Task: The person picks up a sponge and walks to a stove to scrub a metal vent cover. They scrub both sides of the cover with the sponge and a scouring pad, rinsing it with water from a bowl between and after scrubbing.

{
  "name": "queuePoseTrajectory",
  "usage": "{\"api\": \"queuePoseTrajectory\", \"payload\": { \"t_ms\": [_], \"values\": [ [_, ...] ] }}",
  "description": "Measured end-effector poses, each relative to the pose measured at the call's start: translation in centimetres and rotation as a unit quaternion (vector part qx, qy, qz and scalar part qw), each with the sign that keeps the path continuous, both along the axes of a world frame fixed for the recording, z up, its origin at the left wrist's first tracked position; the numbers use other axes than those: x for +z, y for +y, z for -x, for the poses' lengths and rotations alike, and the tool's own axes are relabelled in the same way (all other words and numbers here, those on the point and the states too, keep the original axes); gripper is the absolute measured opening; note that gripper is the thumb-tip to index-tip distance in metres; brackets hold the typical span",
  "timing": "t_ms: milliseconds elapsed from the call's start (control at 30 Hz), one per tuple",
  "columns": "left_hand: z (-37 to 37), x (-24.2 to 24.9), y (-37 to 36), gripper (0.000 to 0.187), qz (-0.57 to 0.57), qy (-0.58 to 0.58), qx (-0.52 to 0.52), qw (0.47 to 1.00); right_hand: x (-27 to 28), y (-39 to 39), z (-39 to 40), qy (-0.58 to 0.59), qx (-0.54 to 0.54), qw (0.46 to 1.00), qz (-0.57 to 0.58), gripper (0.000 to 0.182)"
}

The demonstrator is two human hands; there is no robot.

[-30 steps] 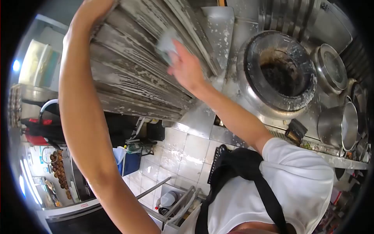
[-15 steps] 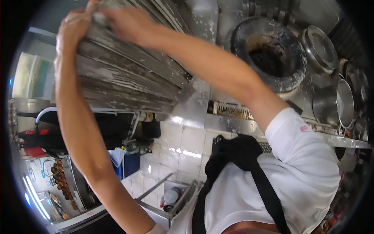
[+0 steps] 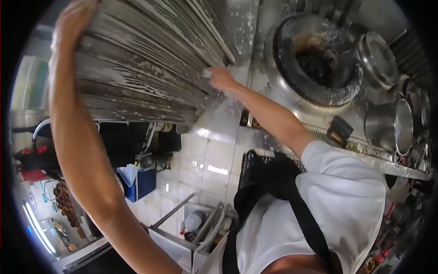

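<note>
A large slatted metal panel (image 3: 141, 57), streaked with white suds, stands tilted at the upper left. My left hand (image 3: 78, 17) grips its far upper edge, with the fingertips partly cut off by the view. At the panel's lower right end is my right hand (image 3: 222, 79), closed around a small pale scrubbing pad (image 3: 206, 73) that presses on the slats. Most of the pad is hidden by my fingers.
Right of the panel, a round wok burner (image 3: 283, 55) is set in a steel counter spotted with foam. Lidded and open steel pots (image 3: 383, 123) stand beyond it. A black brush-like block (image 3: 340, 130) lies on the counter's edge. Below are wet floor tiles (image 3: 212, 157) and a blue bin (image 3: 143, 185).
My right hand has swept from the panel's upper left end down to its lower right end. My left hand stays at the top edge, slightly further left in view.
</note>
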State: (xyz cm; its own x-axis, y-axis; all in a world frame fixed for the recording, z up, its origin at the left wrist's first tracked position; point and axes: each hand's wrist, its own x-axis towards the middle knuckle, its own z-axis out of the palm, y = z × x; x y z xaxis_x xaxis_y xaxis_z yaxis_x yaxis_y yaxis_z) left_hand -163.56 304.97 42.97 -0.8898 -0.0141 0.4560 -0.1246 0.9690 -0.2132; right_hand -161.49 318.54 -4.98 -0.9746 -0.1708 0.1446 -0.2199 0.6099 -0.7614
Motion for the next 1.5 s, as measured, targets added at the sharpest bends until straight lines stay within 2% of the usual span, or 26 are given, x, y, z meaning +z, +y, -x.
{"api": "queuePoseTrajectory", "payload": {
  "t_ms": [33, 133, 167, 267, 367, 400, 467, 533, 633, 700, 733, 767, 867, 933, 967, 1000, 1033, 1067, 1133, 1167, 1233, 1267, 1367, 1400, 1467, 1500],
  "values": [
    [-1.0, -0.1, 0.3, 0.103, -0.002, 0.027, -0.051, 0.998, 7.3, -0.3, 0.7, -0.008, 0.004, 1.0, 0.03, 0.034],
    [-2.5, 0.1, -1.5, 0.082, -0.016, 0.014, -0.066, 0.998, 27.0, -0.4, -1.3, 0.209, 0.04, 0.948, 0.237, 0.029],
    [-2.1, 1.0, -2.8, 0.075, -0.002, 0.001, -0.063, 0.998, 30.9, -0.7, -1.3, 0.306, 0.041, 0.913, 0.265, 0.025],
    [-0.1, 2.9, -8.2, 0.06, 0.157, -0.03, -0.087, 0.983, 34.8, -3.5, -4.2, 0.361, 0.008, 0.905, 0.223, 0.027],
    [-4.5, 0.7, -5.8, 0.06, -0.071, 0.005, -0.04, 0.997, 33.5, -9.4, -1.8, 0.408, 0.026, 0.902, 0.14, 0.033],
    [-5.1, 0.6, -5.3, 0.06, -0.084, 0.014, -0.036, 0.996, 32.9, -9.2, -2.2, 0.399, 0.041, 0.906, 0.134, 0.045],
    [-5.6, 0.5, -5.4, 0.06, -0.097, 0.025, -0.032, 0.994, 28.1, -8.4, -4.6, 0.3, 0.039, 0.949, 0.093, 0.048],
    [-5.9, 0.6, -4.9, 0.061, -0.1, 0.031, -0.039, 0.994, 16.8, -6.6, -5.5, 0.208, 0.065, 0.976, 0.009, 0.052],
    [-6.3, 0.6, -4.8, 0.064, -0.112, 0.046, -0.036, 0.992, 11.1, -6.3, -5.5, 0.229, 0.041, 0.972, -0.03, 0.058],
    [-6.1, 0.6, -5.0, 0.066, -0.114, 0.05, -0.039, 0.991, 25.5, -7.0, -5.5, 0.24, 0.04, 0.97, -0.031, 0.049],
    [-5.7, 0.4, -5.1, 0.067, -0.117, 0.052, -0.044, 0.991, 29.6, -8.3, -3.1, 0.371, 0.002, 0.929, -0.005, 0.057],
    [-5.6, 0.4, -5.3, 0.069, -0.121, 0.055, -0.047, 0.99, 33.4, -9.2, -1.1, 0.419, 0.032, 0.905, 0.067, 0.048],
    [-7.4, -0.7, -4.9, 0.073, -0.135, 0.063, -0.059, 0.987, 31.6, -10.2, -0.7, 0.296, 0.098, 0.93, 0.195, 0.046],
    [-7.5, -1.0, -4.8, 0.073, -0.137, 0.079, -0.078, 0.984, 21.8, -10.7, -2.8, 0.289, 0.075, 0.917, 0.264, 0.051],
    [-7.2, -1.3, -5.1, 0.074, -0.122, 0.088, -0.092, 0.984, 13.9, -10.1, -3.0, 0.179, 0.103, 0.946, 0.25, 0.066],
    [-7.0, -1.3, -5.2, 0.074, -0.108, 0.102, -0.109, 0.983, 8.4, -7.9, -5.7, 0.137, 0.072, 0.978, 0.142, 0.067],
    [-7.0, -1.1, -5.2, 0.074, -0.108, 0.107, -0.111, 0.982, 7.3, -5.6, -7.8, -0.016, 0.097, 0.993, 0.072, 0.062],
    [-7.1, -1.4, -5.0, 0.074, -0.099, 0.114, -0.107, 0.983, 6.7, -5.9, -7.8, -0.02, 0.091, 0.993, 0.074, 0.062],
    [-5.7, -0.6, -5.4, 0.074, -0.091, 0.125, -0.109, 0.982, 6.9, -6.8, -4.6, -0.071, 0.096, 0.993, -0.007, 0.058],
    [-3.5, -0.2, -6.7, 0.087, -0.088, 0.063, -0.08, 0.991, 11.2, -7.3, -4.2, 0.052, 0.081, 0.987, 0.126, 0.042],
    [-1.4, -0.2, -8.1, 0.102, -0.094, -0.003, -0.058, 0.994, 22.8, -8.8, -0.7, 0.286, 0.081, 0.941, 0.159, 0.028],
    [-1.1, -0.1, -8.1, 0.1, -0.068, 0.001, -0.068, 0.995, 29.7, -8.9, -0.3, 0.163, 0.122, 0.973, 0.11, 0.024],
    [-0.5, -0.6, -8.8, 0.096, -0.051, 0.01, -0.057, 0.997, 30.3, -9.6, -0.1, 0.187, 0.158, 0.947, 0.207, 0.021],
    [-0.2, -0.8, -8.9, 0.095, -0.045, 0.017, -0.056, 0.997, 24.1, -10.8, 1.3, 0.237, 0.119, 0.941, 0.209, 0.024],
    [0.3, -0.8, -9.3, 0.095, -0.083, -0.011, -0.077, 0.994, 13.7, -8.8, -2.2, 0.08, 0.1, 0.969, 0.214, 0.031],
    [0.3, -0.7, -9.5, 0.095, -0.089, -0.013, -0.079, 0.993, 7.4, -7.5, -3.3, 0.005, 0.092, 0.988, 0.128, 0.037]
  ]
}}
